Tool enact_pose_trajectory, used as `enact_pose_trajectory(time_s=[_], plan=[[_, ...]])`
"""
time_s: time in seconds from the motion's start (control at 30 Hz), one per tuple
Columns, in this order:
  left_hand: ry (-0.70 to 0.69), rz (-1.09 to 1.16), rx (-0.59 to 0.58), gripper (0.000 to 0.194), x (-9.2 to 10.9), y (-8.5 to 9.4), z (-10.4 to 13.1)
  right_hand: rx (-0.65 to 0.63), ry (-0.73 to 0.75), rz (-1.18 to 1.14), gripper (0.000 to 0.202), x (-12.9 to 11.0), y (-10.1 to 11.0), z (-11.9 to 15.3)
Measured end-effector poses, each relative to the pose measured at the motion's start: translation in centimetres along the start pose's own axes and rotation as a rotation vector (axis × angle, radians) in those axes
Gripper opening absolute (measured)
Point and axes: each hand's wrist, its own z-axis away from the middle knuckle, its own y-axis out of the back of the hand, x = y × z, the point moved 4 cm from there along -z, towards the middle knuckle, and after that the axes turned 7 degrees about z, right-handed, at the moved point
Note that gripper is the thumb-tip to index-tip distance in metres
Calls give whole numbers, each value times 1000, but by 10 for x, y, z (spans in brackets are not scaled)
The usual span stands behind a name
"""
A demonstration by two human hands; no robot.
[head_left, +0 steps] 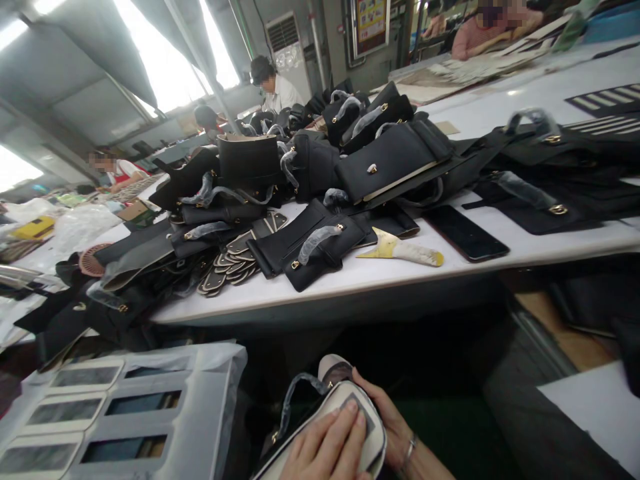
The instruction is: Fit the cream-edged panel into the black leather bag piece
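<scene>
Bag: low centre of view, in front of the table; its pale face [369, 453] is up, its long axis runs lower left to upper right, rounded end pointing upper right, clear-wrapped handle [295, 383] along the left side.
Left hand [327, 440]: fingers extended, laid flat on the bag's pale face.
Right hand [387, 417]: closed on the bag's right edge.
Crate [193, 413]: lower left; pale-rimmed pieces [63, 410] on top, blue and brown showing through slots.
Table [240, 303]: black bags [390, 163], phone [467, 233].
</scene>
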Motion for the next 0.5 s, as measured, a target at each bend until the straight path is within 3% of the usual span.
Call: enact_pose_trajectory(time_s=[0.37, 0.5], plan=[[33, 59, -9, 33, -1, 2, -6, 30, -107, -229, 43, 6, 7, 5], [138, 85, -10, 36, 4, 0, -5, 49, -149, -247, 44, 0, 1, 3]])
